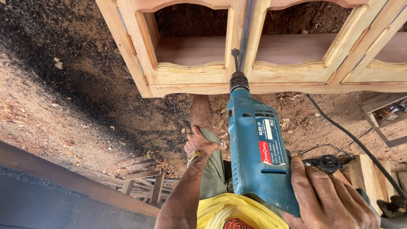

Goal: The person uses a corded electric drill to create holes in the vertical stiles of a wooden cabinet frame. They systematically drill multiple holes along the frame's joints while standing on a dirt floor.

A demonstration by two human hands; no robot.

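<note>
My right hand (328, 199) is wrapped tight around the grip of the blue electric drill (258, 152), whose long axis runs straight ahead, bit against the pale wooden cabinet frame (190, 78). My left hand (200, 145) rests cupped on my knee, holding nothing.

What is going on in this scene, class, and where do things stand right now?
A person grips a blue electric drill in the right hand, its bit pointing at the middle upright of an unpainted wooden cabinet frame. The left hand, wearing a gold watch, rests on their knee. A black cord trails across the dirt ground.
</note>
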